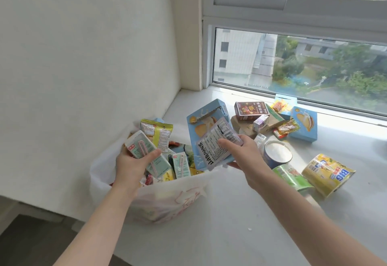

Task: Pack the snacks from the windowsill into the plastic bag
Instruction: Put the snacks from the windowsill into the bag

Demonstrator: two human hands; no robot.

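A white plastic bag [167, 200] stands open at the left end of the windowsill [230, 223], holding several snacks and drink cartons. My left hand [130, 165] grips a pale green drink carton [144, 150] with a pink straw, over the bag's left side. My right hand [240, 152] holds a light blue biscuit box [206, 116] together with a clear printed pouch [213, 148], tilted over the bag's right rim. More snacks lie to the right on the sill.
On the sill lie a yellow tin [327, 174], a green packet [292, 176], a blue tub with a white lid [276, 153], a second blue box [304, 123], a brown box [250, 109] and small wrapped snacks. The window [293, 62] runs behind; a wall stands left.
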